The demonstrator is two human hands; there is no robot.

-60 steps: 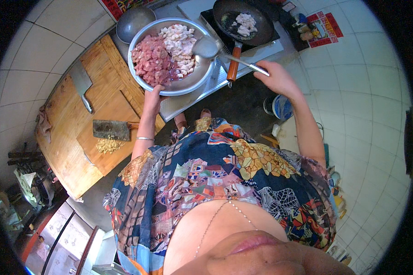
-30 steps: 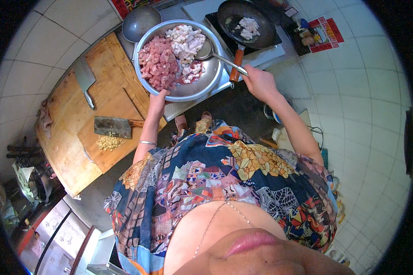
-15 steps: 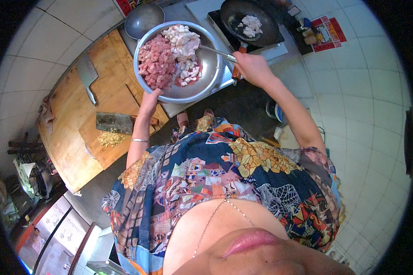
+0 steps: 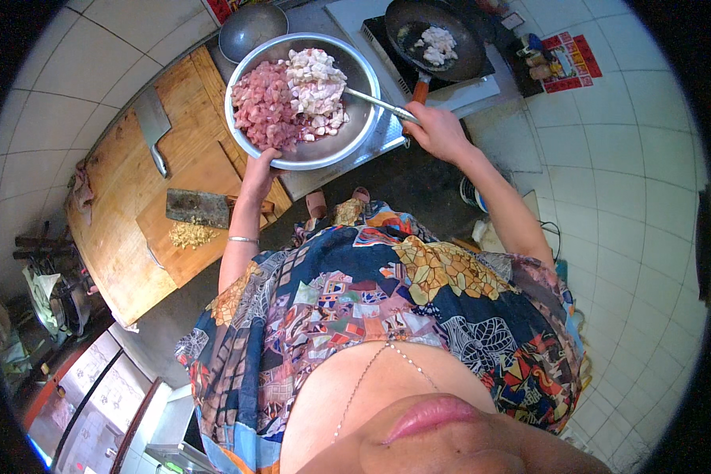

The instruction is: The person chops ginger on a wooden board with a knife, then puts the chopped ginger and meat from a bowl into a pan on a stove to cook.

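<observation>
A wide metal bowl (image 4: 361, 126) is held over the counter in front of me, tilted a little. My left hand (image 4: 262, 170) grips its near left rim. Inside, pink diced meat (image 4: 262, 103) fills the left part and whitish diced fat (image 4: 316, 83) lies beside it. My right hand (image 4: 437, 133) is closed round the handle of a metal cooking utensil (image 4: 381, 105). Its working end is buried in the whitish pieces, so I cannot tell whether it is a ladle or a turner. More whitish pieces (image 4: 437, 46) lie in a dark wok (image 4: 462, 31) at the far right.
The wok's wooden handle (image 4: 421, 88) points toward me. An empty pan (image 4: 253, 31) stands behind the bowl. On the wooden board (image 4: 118, 229) at left lie a cleaver (image 4: 152, 126), a dark-bladed cleaver (image 4: 197, 208) and a chopped yellowish heap (image 4: 191, 235). Jars (image 4: 539, 65) stand by the right wall.
The utensil's end has gone down among the whitish pieces, which sit spread out instead of heaped on it. My right hand has shifted slightly right and down; the bowl has moved slightly left.
</observation>
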